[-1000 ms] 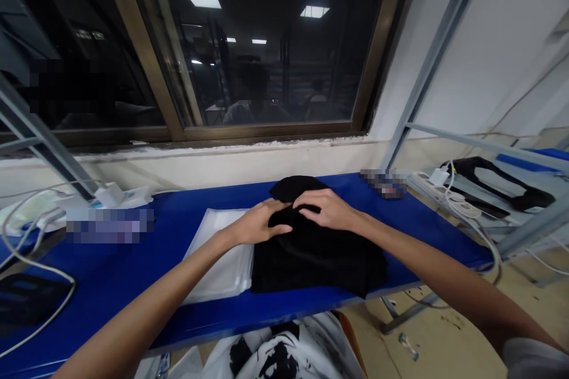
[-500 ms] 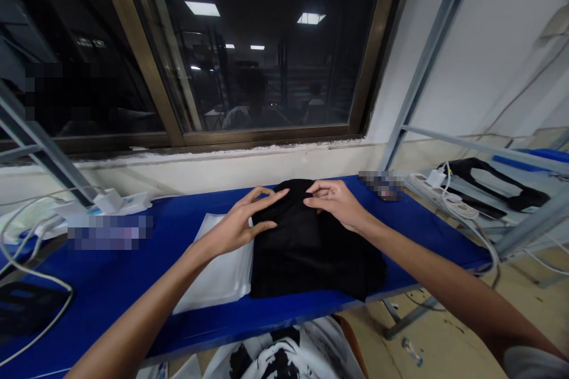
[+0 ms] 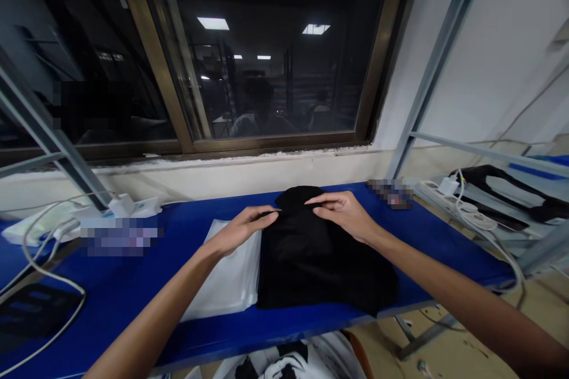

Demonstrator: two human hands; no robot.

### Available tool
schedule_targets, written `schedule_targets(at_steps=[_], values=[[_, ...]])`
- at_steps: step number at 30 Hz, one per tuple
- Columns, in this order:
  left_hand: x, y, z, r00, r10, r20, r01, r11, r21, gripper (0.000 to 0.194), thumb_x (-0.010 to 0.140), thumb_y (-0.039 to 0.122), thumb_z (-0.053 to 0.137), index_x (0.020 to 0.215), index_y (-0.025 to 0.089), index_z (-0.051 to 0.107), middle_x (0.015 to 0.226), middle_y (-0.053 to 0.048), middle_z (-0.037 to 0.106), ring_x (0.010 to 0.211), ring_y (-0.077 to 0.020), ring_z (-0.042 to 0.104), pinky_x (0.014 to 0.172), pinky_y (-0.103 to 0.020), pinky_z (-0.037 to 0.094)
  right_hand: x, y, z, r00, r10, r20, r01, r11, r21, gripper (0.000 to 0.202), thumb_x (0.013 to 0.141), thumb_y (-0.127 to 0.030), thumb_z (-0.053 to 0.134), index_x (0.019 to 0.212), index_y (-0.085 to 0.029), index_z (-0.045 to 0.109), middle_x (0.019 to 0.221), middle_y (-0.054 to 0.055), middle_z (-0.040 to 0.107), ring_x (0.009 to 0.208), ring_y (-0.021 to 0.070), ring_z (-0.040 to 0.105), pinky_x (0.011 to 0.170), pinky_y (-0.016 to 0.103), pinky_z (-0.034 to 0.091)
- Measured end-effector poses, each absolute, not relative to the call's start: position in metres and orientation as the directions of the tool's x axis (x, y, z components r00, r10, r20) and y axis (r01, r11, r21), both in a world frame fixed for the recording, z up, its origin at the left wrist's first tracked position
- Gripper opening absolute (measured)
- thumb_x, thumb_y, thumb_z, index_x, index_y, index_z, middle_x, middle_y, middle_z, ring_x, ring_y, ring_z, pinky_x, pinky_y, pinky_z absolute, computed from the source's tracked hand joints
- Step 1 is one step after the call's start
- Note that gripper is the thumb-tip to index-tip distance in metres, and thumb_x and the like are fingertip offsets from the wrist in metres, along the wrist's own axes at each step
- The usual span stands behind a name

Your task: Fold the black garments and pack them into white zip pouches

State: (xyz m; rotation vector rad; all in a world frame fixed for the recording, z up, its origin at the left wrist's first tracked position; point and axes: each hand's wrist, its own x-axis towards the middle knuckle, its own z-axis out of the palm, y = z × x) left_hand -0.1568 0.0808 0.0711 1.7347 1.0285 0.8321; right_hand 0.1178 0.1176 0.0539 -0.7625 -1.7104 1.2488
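A black cloth garment (image 3: 306,260) lies spread on the blue tabletop, its exact kind hard to make out. At its upper left edge my left hand (image 3: 246,228) pinches the fabric between thumb and fingers. My right hand (image 3: 349,213) is at the upper right part, thumb and fingertips drawn together on the cloth. Beyond the fingers a rounded black end (image 3: 300,194) of the garment points toward the wall. Clear plastic bags (image 3: 226,284) lie flat beside the garment, partly under my left wrist.
Power strips with white chargers and cables stand at the left (image 3: 122,206) and right (image 3: 448,186). A dark flat object (image 3: 35,314) lies at the left front. Grey metal posts (image 3: 433,71) rise at both sides. A dark window (image 3: 284,71) is behind the table (image 3: 178,260).
My left fingers, spread apart before, have closed on the garment's upper edge. My right hand has shifted slightly toward me over the cloth. The whole view has tilted a little.
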Motion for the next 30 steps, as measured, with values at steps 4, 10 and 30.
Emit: schedule_targets(at_steps=[4,10,30], values=[[-0.153,0.082,0.064,0.41,0.911,0.038,0.23,-0.144,0.962,0.039,0.096,0.053,0.058,0.102,0.02,0.077,0.106,-0.007,0.076,0.105,-0.024,0.067,0.103,-0.041,0.047,0.118,0.121,0.053,-0.422,0.872,0.248,-0.008,0.27,-0.963,0.033,0.079,-0.04,0.08,0.104,-0.02,0.079,0.088,0.005,0.078,0.085,0.0202,0.074,0.083,0.035,0.057],[-0.15,0.086,0.068,0.291,0.943,0.162,0.133,-0.208,0.969,0.033,0.081,0.045,0.079,0.094,0.014,0.077,0.106,-0.011,0.075,0.103,-0.0247,0.067,0.095,-0.038,0.051,0.13,0.124,0.057,-0.53,0.815,0.234,0.097,0.332,-0.938,0.025,0.075,-0.037,0.082,0.09,-0.018,0.079,0.101,0.008,0.075,0.094,0.0212,0.071,0.09,0.037,0.054],[-0.189,0.052,0.013,0.017,0.959,0.283,0.971,-0.083,0.223,0.029,0.09,0.036,0.062,0.105,0.013,0.07,0.096,-0.013,0.073,0.081,-0.0244,0.072,0.073,-0.032,0.053,0.101,0.098,0.048,-0.336,0.934,-0.12,-0.33,-0.236,-0.914,0.034,0.073,-0.038,0.087,0.099,-0.022,0.072,0.1,0.008,0.078,0.091,0.026,0.076,0.089,0.041,0.061]])
